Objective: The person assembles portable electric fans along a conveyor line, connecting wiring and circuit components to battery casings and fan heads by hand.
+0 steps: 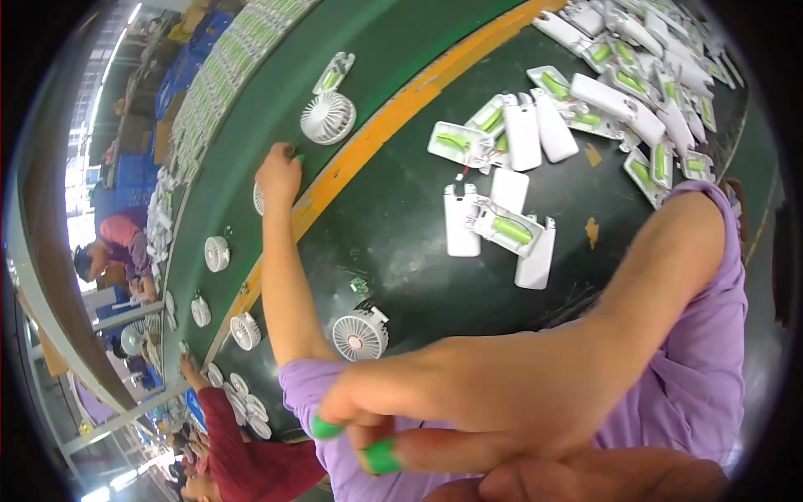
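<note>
Green conveyor belt (pixel 376 50) under left hand (pixel 278 174), fingers curled empty beside round white fan (pixel 328 117); right hand (pixel 468 402) near, fingers pinched, holding nothing visible

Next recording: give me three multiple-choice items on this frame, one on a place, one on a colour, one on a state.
1. Where does the left hand reach?
A. the green belt beside the orange stripe
B. the pile of white shells
C. a blue crate

2. What colour is the stripe along the belt?
A. red
B. orange
C. white

3. How is the right hand?
A. flat on the table
B. gripping a fan
C. close to the camera, fingers curled, nothing seen in it

Answers:
1. A, its fingers lie on the belt below the white fan.
2. B, it shows orange between belt and dark table.
3. C, it fills the lower frame, nothing visible in its grasp.
</note>
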`<move>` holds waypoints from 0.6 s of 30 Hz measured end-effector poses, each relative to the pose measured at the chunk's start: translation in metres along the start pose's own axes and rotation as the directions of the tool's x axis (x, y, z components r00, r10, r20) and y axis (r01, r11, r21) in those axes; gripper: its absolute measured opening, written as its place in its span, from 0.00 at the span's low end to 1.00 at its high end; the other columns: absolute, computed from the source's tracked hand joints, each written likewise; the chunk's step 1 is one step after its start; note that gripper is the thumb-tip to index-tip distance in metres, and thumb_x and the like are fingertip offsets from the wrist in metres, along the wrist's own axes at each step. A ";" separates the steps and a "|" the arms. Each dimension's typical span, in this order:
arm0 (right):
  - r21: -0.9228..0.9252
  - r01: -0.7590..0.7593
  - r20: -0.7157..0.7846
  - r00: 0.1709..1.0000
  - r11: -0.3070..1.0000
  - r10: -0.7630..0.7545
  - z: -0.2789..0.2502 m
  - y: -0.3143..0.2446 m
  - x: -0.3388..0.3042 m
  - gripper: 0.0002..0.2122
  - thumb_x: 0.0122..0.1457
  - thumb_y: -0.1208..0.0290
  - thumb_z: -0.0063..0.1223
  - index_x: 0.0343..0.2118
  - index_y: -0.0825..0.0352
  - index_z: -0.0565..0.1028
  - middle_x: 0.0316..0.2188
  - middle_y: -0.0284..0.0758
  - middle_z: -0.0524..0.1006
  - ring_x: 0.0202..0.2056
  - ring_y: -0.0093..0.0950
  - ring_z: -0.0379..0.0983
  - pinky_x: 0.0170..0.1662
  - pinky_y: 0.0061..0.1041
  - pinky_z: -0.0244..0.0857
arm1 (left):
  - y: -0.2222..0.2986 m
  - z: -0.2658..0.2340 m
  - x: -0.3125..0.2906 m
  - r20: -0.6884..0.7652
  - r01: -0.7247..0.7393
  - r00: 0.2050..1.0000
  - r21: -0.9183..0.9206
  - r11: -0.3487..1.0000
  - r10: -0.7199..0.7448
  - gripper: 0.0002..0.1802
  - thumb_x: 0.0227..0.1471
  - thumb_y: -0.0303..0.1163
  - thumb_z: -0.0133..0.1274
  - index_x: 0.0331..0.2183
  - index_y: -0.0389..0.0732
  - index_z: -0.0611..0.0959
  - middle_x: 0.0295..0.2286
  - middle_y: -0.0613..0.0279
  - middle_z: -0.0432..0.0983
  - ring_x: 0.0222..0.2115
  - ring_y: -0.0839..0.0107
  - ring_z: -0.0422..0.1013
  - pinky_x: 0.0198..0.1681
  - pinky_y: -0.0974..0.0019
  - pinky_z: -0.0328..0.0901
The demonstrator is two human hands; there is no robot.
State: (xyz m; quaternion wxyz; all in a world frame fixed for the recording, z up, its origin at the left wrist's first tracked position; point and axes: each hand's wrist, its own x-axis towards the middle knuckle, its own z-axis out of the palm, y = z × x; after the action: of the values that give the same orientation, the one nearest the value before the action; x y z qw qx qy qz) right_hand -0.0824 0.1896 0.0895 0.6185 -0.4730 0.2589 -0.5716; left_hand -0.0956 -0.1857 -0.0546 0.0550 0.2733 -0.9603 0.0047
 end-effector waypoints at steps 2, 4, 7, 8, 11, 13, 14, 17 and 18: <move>-0.398 0.160 -0.048 0.980 0.903 -0.194 0.003 0.012 0.021 0.14 0.54 0.74 0.47 0.43 0.69 0.64 0.34 0.39 0.70 0.38 0.34 0.68 0.41 0.33 0.62 | 0.002 -0.005 -0.013 0.026 -0.004 1.000 -0.074 0.997 0.006 0.22 0.43 0.37 0.55 0.43 0.42 0.75 0.30 0.55 0.78 0.34 0.58 0.74 0.38 0.60 0.65; -0.902 0.256 0.084 0.894 0.348 -0.440 -0.013 0.015 0.027 0.10 0.49 0.74 0.51 0.36 0.66 0.68 0.32 0.36 0.71 0.37 0.34 0.68 0.39 0.34 0.63 | 0.008 -0.005 -0.021 0.046 0.035 0.999 -0.360 0.932 -0.020 0.22 0.43 0.33 0.55 0.45 0.43 0.76 0.25 0.59 0.77 0.27 0.66 0.73 0.32 0.64 0.65; -0.989 0.107 0.145 0.816 -0.101 -0.559 -0.098 0.011 0.013 0.08 0.46 0.73 0.54 0.31 0.65 0.73 0.33 0.36 0.72 0.39 0.36 0.68 0.42 0.34 0.63 | 0.008 -0.011 -0.038 0.016 0.032 0.999 -0.599 0.800 -0.028 0.21 0.44 0.29 0.53 0.44 0.38 0.76 0.21 0.62 0.75 0.22 0.75 0.69 0.27 0.70 0.62; -0.999 0.039 0.024 0.841 0.015 -0.540 -0.120 0.008 -0.005 0.09 0.48 0.74 0.54 0.34 0.66 0.73 0.34 0.36 0.72 0.40 0.36 0.67 0.44 0.34 0.62 | 0.007 -0.012 -0.045 0.004 0.016 1.000 -0.700 0.714 -0.019 0.19 0.45 0.27 0.53 0.42 0.36 0.77 0.21 0.64 0.74 0.22 0.78 0.68 0.27 0.72 0.62; -0.979 -0.178 -0.204 0.894 0.101 -0.400 -0.147 0.017 -0.048 0.09 0.47 0.75 0.53 0.34 0.68 0.74 0.38 0.37 0.71 0.45 0.37 0.64 0.48 0.33 0.59 | 0.035 -0.031 -0.071 -0.009 0.031 0.999 -0.711 0.703 -0.054 0.13 0.46 0.25 0.53 0.37 0.35 0.80 0.23 0.65 0.73 0.24 0.78 0.68 0.30 0.73 0.63; -0.988 -0.153 -0.154 0.920 0.029 -0.360 -0.147 0.027 -0.055 0.10 0.46 0.76 0.53 0.34 0.67 0.74 0.38 0.37 0.71 0.47 0.36 0.63 0.49 0.34 0.58 | 0.043 -0.039 -0.088 -0.136 -0.062 0.990 -0.677 0.734 -0.042 0.12 0.46 0.25 0.54 0.36 0.36 0.80 0.26 0.63 0.74 0.27 0.77 0.69 0.33 0.72 0.64; -0.990 -0.134 -0.111 0.942 -0.050 -0.317 -0.146 0.031 -0.055 0.11 0.45 0.76 0.54 0.34 0.67 0.74 0.39 0.36 0.71 0.48 0.36 0.63 0.50 0.35 0.58 | 0.048 -0.041 -0.093 -0.138 -0.061 0.989 -0.672 0.738 -0.044 0.12 0.46 0.25 0.54 0.36 0.36 0.80 0.26 0.63 0.74 0.27 0.77 0.69 0.33 0.72 0.64; -0.981 -0.100 -0.045 0.950 -0.164 -0.309 -0.148 0.046 -0.049 0.10 0.43 0.77 0.55 0.32 0.66 0.75 0.40 0.35 0.71 0.50 0.36 0.61 0.51 0.35 0.57 | 0.063 -0.047 -0.103 -0.234 -0.151 0.972 -0.621 0.769 0.002 0.12 0.46 0.24 0.53 0.37 0.37 0.80 0.27 0.65 0.73 0.28 0.79 0.68 0.32 0.72 0.64; -0.971 -0.070 0.003 0.952 -0.229 -0.306 -0.152 0.049 -0.047 0.09 0.42 0.77 0.55 0.31 0.66 0.76 0.40 0.36 0.71 0.50 0.36 0.62 0.51 0.35 0.57 | 0.070 -0.048 -0.106 -0.236 -0.150 0.972 -0.616 0.774 0.000 0.12 0.46 0.24 0.53 0.37 0.37 0.80 0.27 0.65 0.73 0.28 0.79 0.68 0.32 0.72 0.64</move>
State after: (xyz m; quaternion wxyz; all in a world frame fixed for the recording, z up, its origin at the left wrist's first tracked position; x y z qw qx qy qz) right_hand -0.2005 0.1855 -0.0279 -0.0779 -0.7251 0.6313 -0.2639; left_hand -0.0377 -0.0689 -0.0165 0.2500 0.1980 -0.9044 -0.2836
